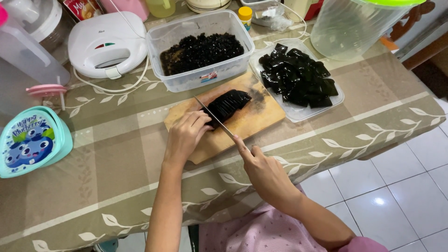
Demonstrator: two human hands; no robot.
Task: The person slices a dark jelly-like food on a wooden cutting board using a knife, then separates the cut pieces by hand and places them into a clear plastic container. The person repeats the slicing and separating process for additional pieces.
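Nearest, at the bottom edge: pink striped clothing (pixel 261 233), cut off by the frame. Right hand (pixel 263 170) wrapped tight around a knife (pixel 214 117), forefinger laid along the spine, handle hidden in the fist; blade slanting up and left across the near end of a block of black jelly (pixel 228 103). Left hand (pixel 185 135) just beside the blade, fingertips curled and pressed onto the jelly's near end, pinning it down. Jelly scored in parallel slices, lying on a wooden cutting board (pixel 254 122) on a tabletop (pixel 116 163) covered in an olive cloth with white leaf stripes.

Far left, near the edge: a teal plastic lid (pixel 30 142) with a cartoon blueberry picture and lettering. Above it, a small pink lid (pixel 45 89).

Behind the board: a clear rectangular tub (pixel 205 74) of diced black jelly, a small red-and-blue sticker on its front wall. To its right, a shallow clear tray (pixel 336 100) heaped with larger jelly chunks. To its left, a white sandwich maker (pixel 106 44), cord trailing.

Farthest back, all cut off: a clear jug with a green lid (pixel 345 28), a yellow-capped small bottle (pixel 245 16), a red packet (pixel 81 8), and other containers too cropped to identify.
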